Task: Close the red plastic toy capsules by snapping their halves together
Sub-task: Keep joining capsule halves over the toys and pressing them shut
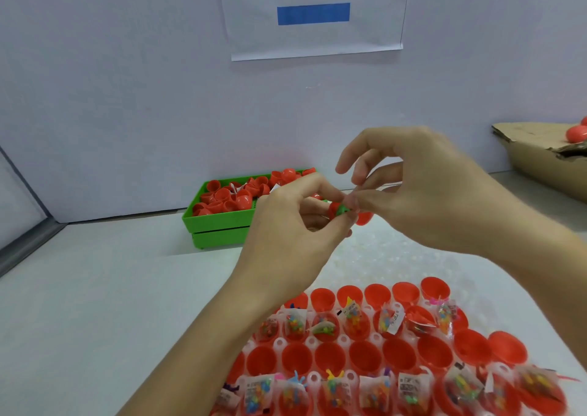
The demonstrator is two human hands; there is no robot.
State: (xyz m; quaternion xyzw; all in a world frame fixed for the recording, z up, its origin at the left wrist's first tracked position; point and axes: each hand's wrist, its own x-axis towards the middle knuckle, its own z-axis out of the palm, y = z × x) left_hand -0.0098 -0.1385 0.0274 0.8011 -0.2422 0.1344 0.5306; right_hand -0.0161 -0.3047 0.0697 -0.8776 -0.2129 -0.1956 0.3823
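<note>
Both hands are raised above the table in the head view. My left hand (295, 225) grips a red capsule half (334, 209) with a green toy piece showing in it. My right hand (422, 190) pinches at the same spot with thumb and fingers, and a second red capsule half (364, 218) peeks out below its fingertips. Below them lies a clear tray (313, 341) with rows of open red capsule halves (365, 357), several holding small bagged toys (392, 320).
A green bin (219, 222) of loose red capsule halves stands against the back wall. A cardboard box (540, 158) with closed red capsules sits at the right edge. A paper sign (314, 15) hangs on the wall. Bubble wrap (381, 257) lies under the tray.
</note>
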